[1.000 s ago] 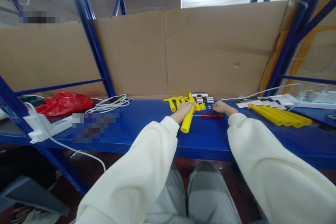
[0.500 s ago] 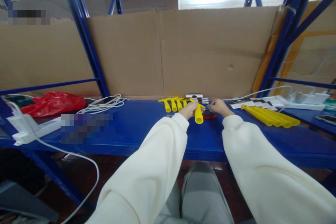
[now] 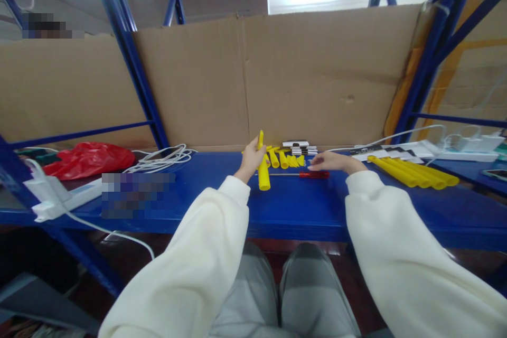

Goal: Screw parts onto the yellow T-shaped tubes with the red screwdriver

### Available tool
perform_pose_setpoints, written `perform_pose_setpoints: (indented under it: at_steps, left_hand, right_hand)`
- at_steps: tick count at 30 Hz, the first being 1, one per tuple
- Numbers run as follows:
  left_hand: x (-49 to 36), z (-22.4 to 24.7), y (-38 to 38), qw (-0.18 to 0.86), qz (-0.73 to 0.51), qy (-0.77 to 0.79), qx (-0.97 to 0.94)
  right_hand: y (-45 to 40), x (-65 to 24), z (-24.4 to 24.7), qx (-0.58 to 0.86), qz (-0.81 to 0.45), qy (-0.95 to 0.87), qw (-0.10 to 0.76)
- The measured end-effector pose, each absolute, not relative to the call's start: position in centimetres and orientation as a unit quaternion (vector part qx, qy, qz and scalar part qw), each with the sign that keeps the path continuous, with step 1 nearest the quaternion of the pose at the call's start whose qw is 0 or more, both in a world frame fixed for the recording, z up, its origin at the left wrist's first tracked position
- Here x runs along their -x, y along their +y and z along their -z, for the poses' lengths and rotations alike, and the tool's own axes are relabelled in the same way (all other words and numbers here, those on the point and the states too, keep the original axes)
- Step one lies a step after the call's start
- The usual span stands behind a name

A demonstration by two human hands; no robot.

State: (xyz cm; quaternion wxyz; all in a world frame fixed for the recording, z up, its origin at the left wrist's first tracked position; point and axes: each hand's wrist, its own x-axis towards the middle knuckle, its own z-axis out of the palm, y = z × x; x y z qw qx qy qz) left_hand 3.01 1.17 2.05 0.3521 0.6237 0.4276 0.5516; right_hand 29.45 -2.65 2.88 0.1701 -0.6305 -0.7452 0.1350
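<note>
My left hand [image 3: 250,160] is closed around a yellow T-shaped plastic piece [image 3: 264,182], its round open tube end pointing toward me and its flat crossbar standing above my fingers. My right hand [image 3: 330,161] has its fingers stretched out to the left, low over the table by some small silvery bits [image 3: 309,161] too small to name. Just below it lies a screwdriver with a red handle [image 3: 315,175], its shaft pointing left. Past my left hand, more yellow T-shaped pieces [image 3: 283,160] stand in a row, beside several small yellow parts [image 3: 293,161].
White-and-black small boxes [image 3: 297,148] are stacked against the cardboard wall [image 3: 317,74]. Several long yellow tubes [image 3: 412,173] lie on the right. A red plastic bag [image 3: 89,160], coiled white cable [image 3: 170,157] and power strip [image 3: 85,194] sit left. The blue table's front edge [image 3: 301,231] faces me.
My left hand has moved left with the yellow piece and turned it so the crossbar stands up. My right hand has shifted slightly right, its fingers now more stretched out.
</note>
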Motion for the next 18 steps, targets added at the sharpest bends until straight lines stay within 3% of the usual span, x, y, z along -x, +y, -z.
perform_pose_setpoints:
  at_steps: [7,18]
  left_hand:
    - [-1.7,-0.4,1.2,0.348,-0.573,0.458,-0.584]
    - [-2.0,-0.9,0.5,0.403,-0.560,0.474,-0.547]
  right_hand:
    - [-2.3,-28.8,-1.3,0.585,-0.165,-0.783,0.135]
    - [-1.2,-29.7,-0.1,0.595,-0.013,-0.763,0.251]
